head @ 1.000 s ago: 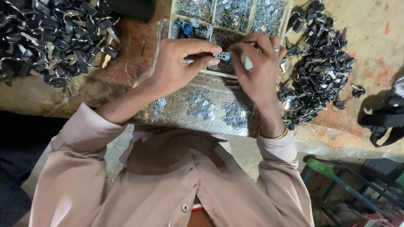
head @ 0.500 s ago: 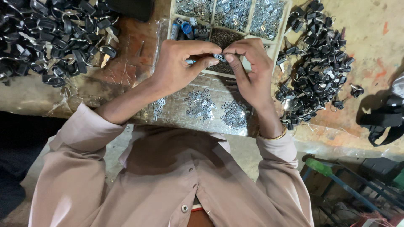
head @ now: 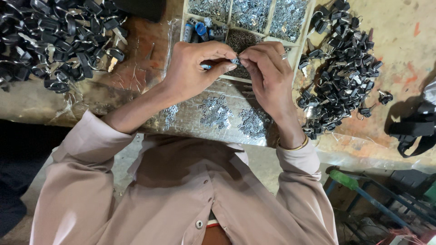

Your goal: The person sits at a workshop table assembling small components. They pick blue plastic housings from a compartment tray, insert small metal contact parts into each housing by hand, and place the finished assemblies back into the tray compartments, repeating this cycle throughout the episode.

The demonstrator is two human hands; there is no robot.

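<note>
My left hand [head: 193, 68] and my right hand [head: 268, 72] meet above the workbench, fingertips pinched together on a small blue and silver cylinder part [head: 234, 60]. Both hands hover over the near edge of a white divided tray [head: 295, 47] whose compartments hold small silver metal pieces and a few blue cylinders [head: 200, 29]. Little heaps of tiny silver parts [head: 215, 111] lie on clear plastic just below my hands. My right wrist wears a gold bangle [head: 293, 147].
A big pile of black-headed keys [head: 54, 38] covers the left of the bench. Another pile of black keys [head: 345, 68] lies to the right of the tray. A black strap [head: 415, 127] sits at the far right. Blue metal bars [head: 372, 199] stand below the bench.
My hands have drawn closer together around the small part, and the right fingers have shifted left onto it. The piles and tray have not moved.
</note>
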